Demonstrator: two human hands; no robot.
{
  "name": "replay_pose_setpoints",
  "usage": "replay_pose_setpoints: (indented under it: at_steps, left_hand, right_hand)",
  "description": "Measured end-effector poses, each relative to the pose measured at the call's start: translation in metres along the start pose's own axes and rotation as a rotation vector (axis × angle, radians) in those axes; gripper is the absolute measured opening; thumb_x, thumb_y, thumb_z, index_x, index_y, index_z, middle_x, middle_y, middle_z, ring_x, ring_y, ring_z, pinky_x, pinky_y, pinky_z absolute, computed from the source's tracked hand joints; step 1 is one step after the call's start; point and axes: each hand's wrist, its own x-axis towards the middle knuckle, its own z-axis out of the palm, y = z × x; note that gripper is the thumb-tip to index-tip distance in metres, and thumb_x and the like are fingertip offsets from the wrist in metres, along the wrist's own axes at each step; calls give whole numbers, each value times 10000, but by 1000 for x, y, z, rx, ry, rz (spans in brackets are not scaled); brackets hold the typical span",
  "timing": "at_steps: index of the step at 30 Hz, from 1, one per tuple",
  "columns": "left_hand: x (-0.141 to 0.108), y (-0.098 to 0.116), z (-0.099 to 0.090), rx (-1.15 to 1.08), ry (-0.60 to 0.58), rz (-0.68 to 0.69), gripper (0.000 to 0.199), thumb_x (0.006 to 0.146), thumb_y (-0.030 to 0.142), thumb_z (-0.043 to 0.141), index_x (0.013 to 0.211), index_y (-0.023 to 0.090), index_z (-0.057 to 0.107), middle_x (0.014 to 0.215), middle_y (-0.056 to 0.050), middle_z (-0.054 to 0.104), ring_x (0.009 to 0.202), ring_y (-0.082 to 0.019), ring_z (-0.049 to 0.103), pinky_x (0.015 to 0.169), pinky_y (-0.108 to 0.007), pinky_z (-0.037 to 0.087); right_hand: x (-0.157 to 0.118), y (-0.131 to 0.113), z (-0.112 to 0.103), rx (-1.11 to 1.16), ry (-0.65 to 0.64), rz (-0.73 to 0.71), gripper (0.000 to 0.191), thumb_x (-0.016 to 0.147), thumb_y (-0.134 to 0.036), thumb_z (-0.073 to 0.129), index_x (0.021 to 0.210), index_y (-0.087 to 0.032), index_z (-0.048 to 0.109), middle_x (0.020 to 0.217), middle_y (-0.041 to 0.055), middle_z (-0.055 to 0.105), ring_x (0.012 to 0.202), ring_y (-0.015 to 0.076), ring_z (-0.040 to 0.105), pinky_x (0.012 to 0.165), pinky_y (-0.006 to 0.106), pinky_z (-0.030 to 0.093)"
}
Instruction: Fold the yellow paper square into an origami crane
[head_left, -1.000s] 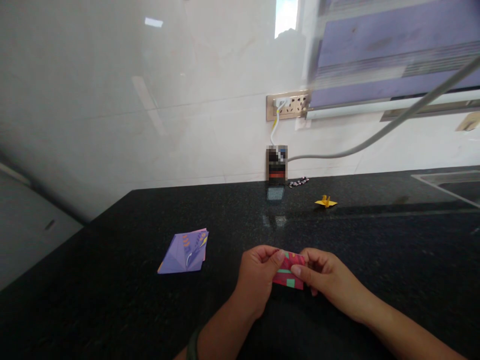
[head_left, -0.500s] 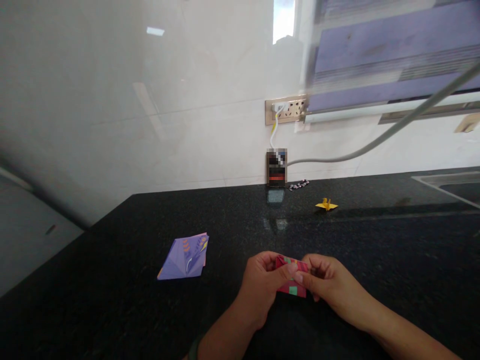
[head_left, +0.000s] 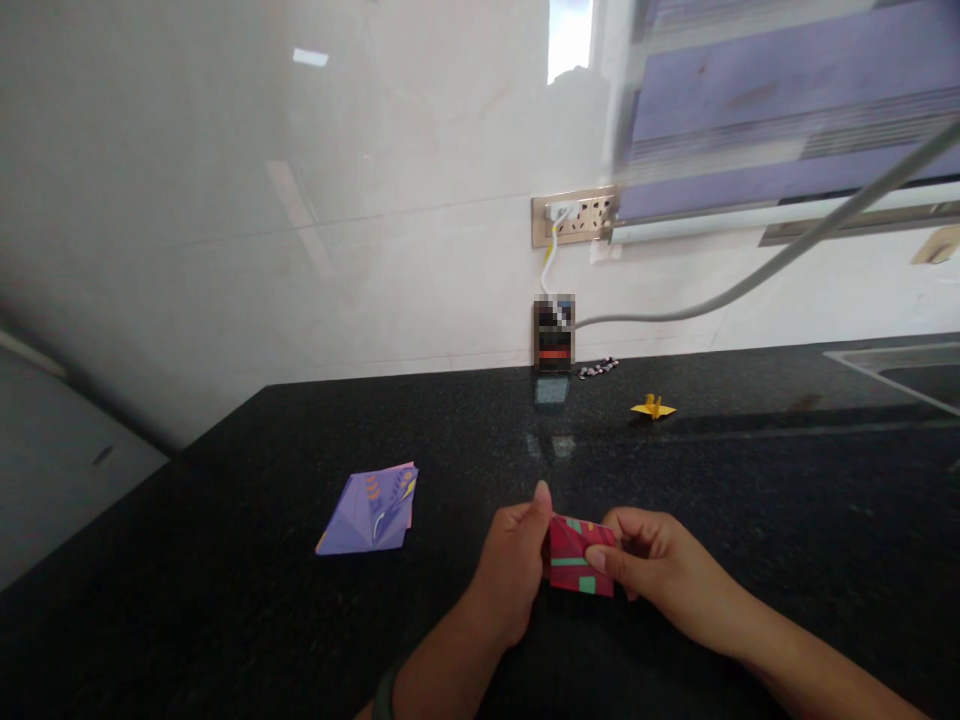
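Observation:
A small red folded paper (head_left: 568, 546) with green patches is held above the dark countertop. My right hand (head_left: 660, 560) pinches its right side, thumb across the front and fingers behind. At the left edge, my left hand (head_left: 514, 565) has its fingers curled against and partly behind the paper, while its thumb points up, off the front face. Those left fingertips are mostly hidden. To the left lies a purple folded paper (head_left: 367, 515) with orange and yellow marks and a pink edge showing under it. A yellow paper crane (head_left: 654, 408) stands farther back on the right.
A dark speckled countertop (head_left: 225, 620) runs to the pale wall (head_left: 420, 270). Against the wall stands a small dark pixelated box (head_left: 554, 335) with cables, below a socket panel (head_left: 574, 217). Beside it lies a beaded string (head_left: 598, 368). A sink edge (head_left: 885, 375) shows at right.
My left thumb has lifted off the front of the red paper and now points up, uncovering more of its left side. My right hand keeps its pinch.

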Motion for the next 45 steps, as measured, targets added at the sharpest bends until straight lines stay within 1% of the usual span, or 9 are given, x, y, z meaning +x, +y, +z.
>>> replay_pose_setpoints:
  at_steps: [5, 14, 19, 23, 26, 30, 35, 39, 45]
  left_hand:
    - [0, 0, -3, 190, 24, 84, 287, 669, 377, 610, 585, 103, 594, 519, -6, 538, 475, -88, 435, 476, -216, 337]
    - [1, -4, -1, 197, 103, 119, 285, 700, 369, 577, 589, 107, 597, 517, -12, 544, 476, -99, 464, 483, -231, 369]
    - [0, -2, 0, 221, 110, 82, 255, 704, 344, 564, 611, 108, 590, 525, -19, 555, 493, -112, 510, 498, -235, 396]
    - [-1, 2, 2, 276, 34, -40, 195, 691, 292, 566, 618, 112, 581, 515, -22, 572, 490, -111, 538, 484, -215, 386]
    - [-3, 3, 3, 301, -52, -119, 182, 675, 288, 576, 635, 112, 592, 538, -29, 592, 487, -107, 547, 471, -204, 379]
    - [-5, 4, 1, 305, -187, -119, 278, 695, 360, 562, 645, 95, 633, 566, -52, 609, 503, -106, 553, 479, -200, 385]
    - [-1, 5, -6, 104, -52, -112, 307, 712, 394, 556, 756, 98, 626, 597, -52, 624, 525, -112, 577, 478, -188, 391]
    - [2, 4, -9, -40, -39, -147, 323, 709, 414, 564, 772, 100, 604, 611, -56, 626, 515, -111, 581, 466, -183, 389]
    - [2, 2, -9, -95, -78, -159, 328, 705, 420, 573, 753, 97, 603, 610, -51, 622, 476, -84, 556, 454, -174, 384]
  right_hand:
    - [2, 0, 2, 28, 33, 28, 277, 732, -366, 571, 599, -164, 435, 503, -59, 414, 439, 62, 345, 418, 176, 276]
    - [3, 4, 1, 31, 20, -20, 268, 788, -393, 492, 660, -157, 497, 555, -38, 450, 484, 81, 387, 447, 189, 333]
    - [7, 8, -2, 4, 169, -9, 309, 802, -419, 450, 634, -164, 493, 537, -36, 460, 463, 83, 384, 431, 191, 331]
    - [8, 10, -6, -42, 218, -34, 305, 820, -421, 417, 676, -169, 514, 544, -28, 492, 465, 93, 414, 432, 198, 337]
    - [6, 5, -9, -138, 156, -85, 282, 803, -397, 466, 661, -163, 534, 545, -23, 506, 488, 100, 443, 465, 207, 357]
    - [2, -3, -13, -251, 95, -176, 241, 798, -353, 495, 684, -161, 585, 631, 9, 563, 602, 130, 509, 568, 235, 404]
    - [1, -4, -20, -128, 231, -201, 164, 790, -327, 524, 885, -195, 547, 729, 1, 540, 653, 119, 494, 578, 220, 406]
    - [1, -3, -18, 34, 130, -141, 169, 760, -322, 570, 817, -186, 488, 633, -32, 460, 555, 91, 422, 489, 197, 371]
    - [1, -1, -10, 131, 5, -144, 192, 745, -292, 597, 758, -179, 442, 639, -39, 458, 548, 77, 392, 486, 188, 345]
